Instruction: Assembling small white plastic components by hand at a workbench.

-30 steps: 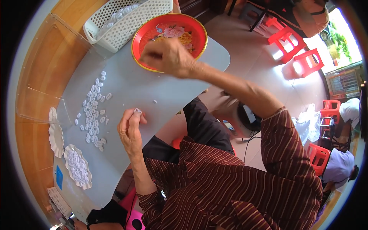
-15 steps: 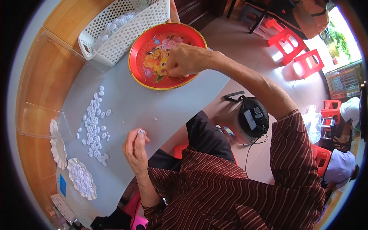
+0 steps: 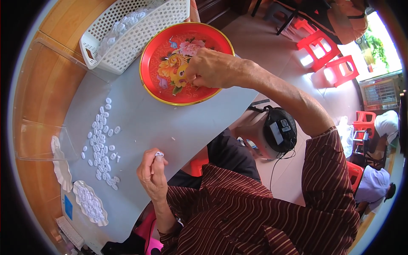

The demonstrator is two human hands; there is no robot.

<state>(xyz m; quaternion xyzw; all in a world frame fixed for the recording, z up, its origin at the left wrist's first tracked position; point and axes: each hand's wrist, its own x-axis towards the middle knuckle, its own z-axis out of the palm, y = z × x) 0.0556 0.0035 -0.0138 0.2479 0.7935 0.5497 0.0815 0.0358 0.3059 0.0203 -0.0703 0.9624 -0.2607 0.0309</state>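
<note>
My left hand (image 3: pixel 154 175) is closed in a pinch on a small white oval piece (image 3: pixel 159 154), held up near the front edge of the grey table (image 3: pixel 140 114). My right hand (image 3: pixel 212 69) reaches across to a round red tray (image 3: pixel 154 55) with a gold rim and printed flowers. Its fingers are curled together low over the tray; what they hold, if anything, is hidden. Many white oval pieces (image 3: pixel 100 146) lie in a loose band left of my left hand. A few tiny white bits are scattered on the tabletop.
A perforated white basket (image 3: pixel 131 54) of white pieces stands behind the tray. At the left are a scalloped dish (image 3: pixel 77 191) heaped with small white parts and another scalloped dish (image 3: pixel 61 168). Red stools (image 3: pixel 318 46), a black round object (image 3: pixel 282 131) and other people are at the right.
The view has shifted slightly, so the tray looks a little nearer. My left hand still pinches the white piece, now turned a little; my right hand stays over the tray.
</note>
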